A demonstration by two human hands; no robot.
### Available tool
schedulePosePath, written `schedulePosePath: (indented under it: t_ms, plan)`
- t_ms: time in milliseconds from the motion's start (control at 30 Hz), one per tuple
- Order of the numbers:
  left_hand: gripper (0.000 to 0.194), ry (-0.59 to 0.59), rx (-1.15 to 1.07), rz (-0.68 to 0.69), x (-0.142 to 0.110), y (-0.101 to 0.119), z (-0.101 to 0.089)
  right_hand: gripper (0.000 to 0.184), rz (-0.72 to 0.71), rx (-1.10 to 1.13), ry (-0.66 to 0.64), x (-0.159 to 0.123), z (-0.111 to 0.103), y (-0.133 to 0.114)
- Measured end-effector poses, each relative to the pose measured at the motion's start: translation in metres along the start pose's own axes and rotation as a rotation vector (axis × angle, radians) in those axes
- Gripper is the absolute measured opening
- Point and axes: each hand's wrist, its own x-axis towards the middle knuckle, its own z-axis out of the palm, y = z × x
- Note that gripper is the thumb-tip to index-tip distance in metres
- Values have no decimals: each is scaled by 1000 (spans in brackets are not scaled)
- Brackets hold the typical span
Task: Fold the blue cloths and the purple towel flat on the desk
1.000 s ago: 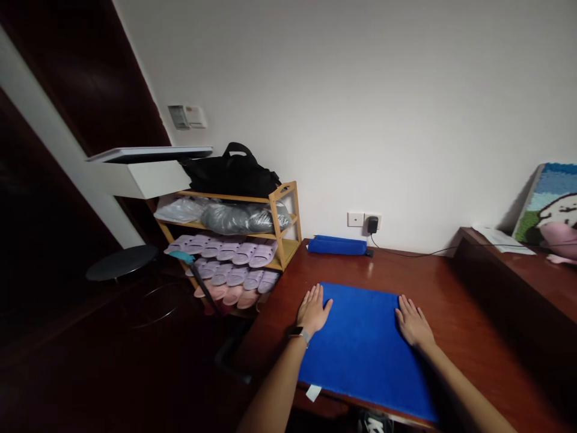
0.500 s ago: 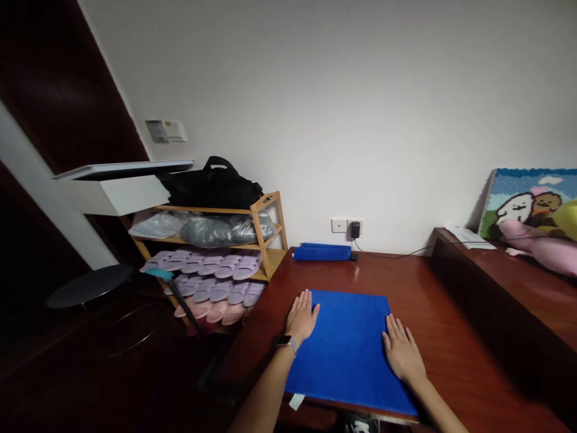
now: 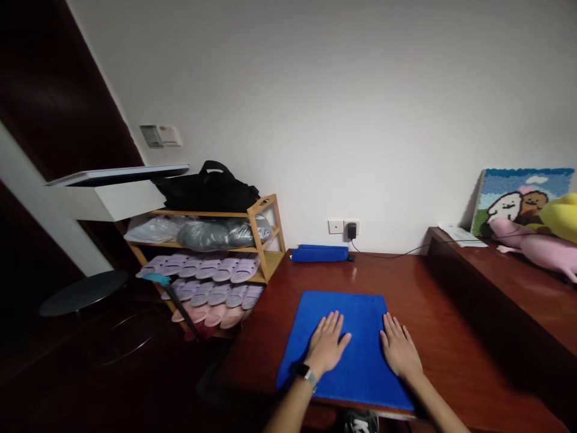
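Observation:
A blue cloth lies spread flat on the reddish-brown table, its near edge close to the table's front edge. My left hand, with a watch on the wrist, rests palm down on the left part of the cloth, fingers stretched out. Over the cloth's right edge lies my right hand, also palm down with its fingers extended. Neither hand grips anything.
A folded blue cloth lies at the table's back by the wall. A cable runs from a plugged-in adapter to the raised ledge with a pink plush toy. Left stand a slipper rack and a round stool.
My left hand has moved from the cloth's left edge inward and toward me, uncovering that edge. My right hand stays at the right edge. The view has shifted slightly.

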Motion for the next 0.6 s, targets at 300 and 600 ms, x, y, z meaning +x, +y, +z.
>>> schedulePosePath:
  t_ms: [300,600]
  plan:
    - [66,70,223,-434,-80,-182,-59,69,31,-66,-24,2,1,2]
    - [62,224,215,-440,-92,-201,-47,63,-58,-10,61,-52,7,-95]
